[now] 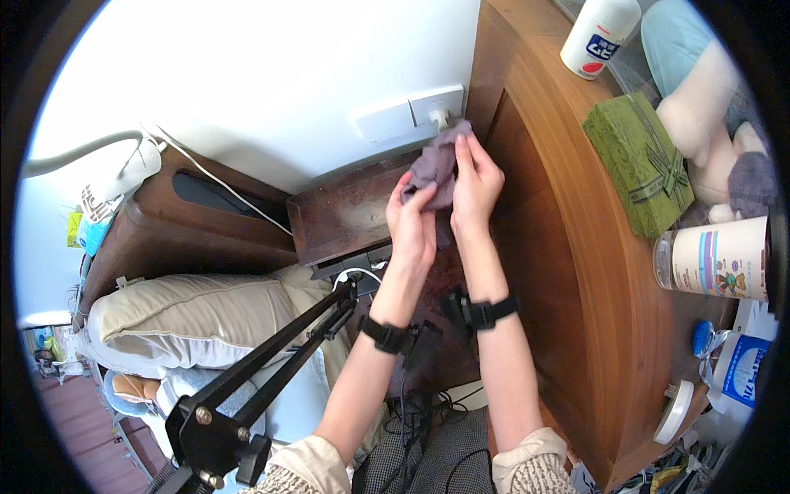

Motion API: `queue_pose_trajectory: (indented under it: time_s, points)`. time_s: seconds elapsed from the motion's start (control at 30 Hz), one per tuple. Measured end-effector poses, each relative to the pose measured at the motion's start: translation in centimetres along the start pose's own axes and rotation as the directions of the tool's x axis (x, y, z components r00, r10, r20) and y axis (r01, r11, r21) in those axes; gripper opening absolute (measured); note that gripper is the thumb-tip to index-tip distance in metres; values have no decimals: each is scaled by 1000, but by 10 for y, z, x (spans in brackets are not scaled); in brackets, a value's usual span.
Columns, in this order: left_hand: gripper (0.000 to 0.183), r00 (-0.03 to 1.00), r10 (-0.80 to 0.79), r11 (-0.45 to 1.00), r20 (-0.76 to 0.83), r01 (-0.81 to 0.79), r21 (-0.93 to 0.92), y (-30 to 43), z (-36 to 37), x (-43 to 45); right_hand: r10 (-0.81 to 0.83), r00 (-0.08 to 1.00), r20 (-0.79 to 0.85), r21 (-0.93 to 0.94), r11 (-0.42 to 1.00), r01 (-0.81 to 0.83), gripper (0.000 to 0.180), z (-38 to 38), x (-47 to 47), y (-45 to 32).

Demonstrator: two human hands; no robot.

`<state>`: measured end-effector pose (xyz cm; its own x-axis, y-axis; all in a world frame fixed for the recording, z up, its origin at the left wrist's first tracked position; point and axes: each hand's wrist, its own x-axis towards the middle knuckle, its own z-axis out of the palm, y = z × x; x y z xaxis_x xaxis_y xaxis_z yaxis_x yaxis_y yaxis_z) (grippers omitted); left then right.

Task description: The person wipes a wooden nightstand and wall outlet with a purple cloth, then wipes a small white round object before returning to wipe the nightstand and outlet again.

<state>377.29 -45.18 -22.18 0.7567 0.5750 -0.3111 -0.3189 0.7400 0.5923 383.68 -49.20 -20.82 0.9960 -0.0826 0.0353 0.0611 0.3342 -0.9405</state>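
A crumpled mauve cloth [435, 170] is held up between both hands, in front of a white wall socket [437, 105] with a white plug in it. My left hand [413, 219] grips the cloth's lower left part between thumb and fingers. At its upper right part, my right hand [476, 179] pinches it near the plug. Both wrists wear black straps. Behind and below the cloth lies a dark wooden ledge [345, 213], whose surface looks worn or dusty.
A black metal folding arm [271, 364] reaches up from the lower left. Beige pillows [197, 309] lie beside the wooden headboard [203, 241]. On the right, a curved wooden cabinet edge [574, 234] carries a white bottle [598, 40] and a green gift box [639, 163]. Black cables [413, 414] hang near the lap.
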Motion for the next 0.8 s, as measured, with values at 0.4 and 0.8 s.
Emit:
queue_pose_trajectory:
  time_s: [0.4, 0.8]
  points:
    - [48, 999, -34, 997, 28, 36, -67, -10, 19, 64, -584, 665, 465, -697, 221, 682, 22, 27, 76, 33]
    - [47, 992, 79, 993, -102, -87, -81, 2, 6, 60, -590, 406, 698, -404, 143, 903, 20, 42, 67, 37]
